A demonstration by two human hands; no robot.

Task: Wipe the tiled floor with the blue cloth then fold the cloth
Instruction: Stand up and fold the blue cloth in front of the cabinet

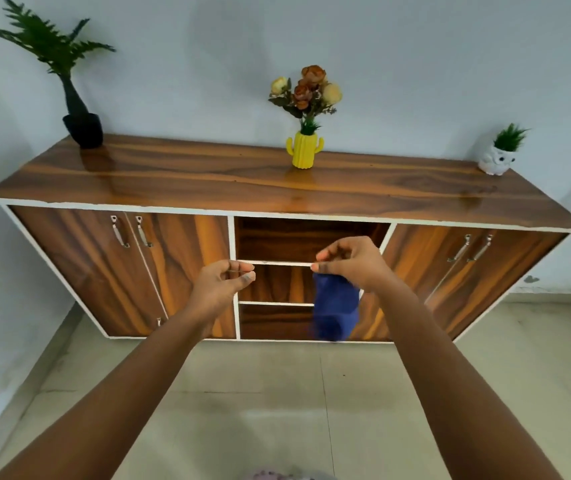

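Observation:
The blue cloth [334,308] hangs in the air in front of the cabinet, bunched and blurred at its lower end. My right hand [350,259] pinches its top corner between thumb and fingers. My left hand [223,280] is held up to the left of the cloth, apart from it, thumb and forefinger pinched together with nothing visible between them. The tiled floor [277,393] of pale beige tiles lies below both arms.
A long wooden cabinet [173,181] with doors and open middle shelves stands against the wall ahead. On its top are a black-potted fern [81,128], a yellow cactus vase with flowers [304,150] and a small white owl planter [497,161].

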